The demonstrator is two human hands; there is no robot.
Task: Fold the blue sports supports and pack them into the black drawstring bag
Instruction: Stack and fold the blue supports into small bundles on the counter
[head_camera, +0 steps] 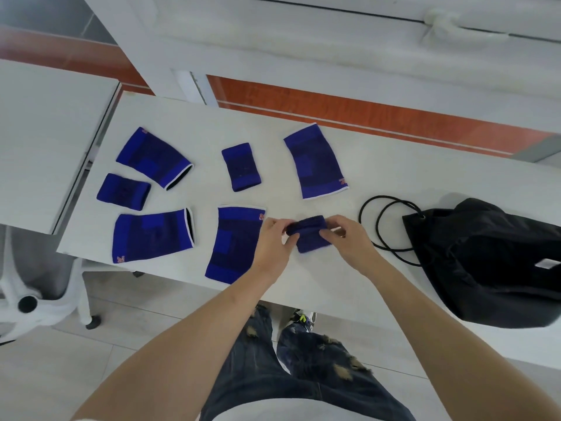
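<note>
Both hands, left hand (273, 238) and right hand (349, 238), pinch the small blue wristband (311, 235) above the tabletop (303, 183) beside the black drawstring bag (491, 262); aligning its edges before pressing should keep the fold compact.

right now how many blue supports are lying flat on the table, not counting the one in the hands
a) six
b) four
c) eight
a: four large supports and two small wristbands lie spread on the table, while both hands, left hand and right hand, hold a seventh small support.
</note>
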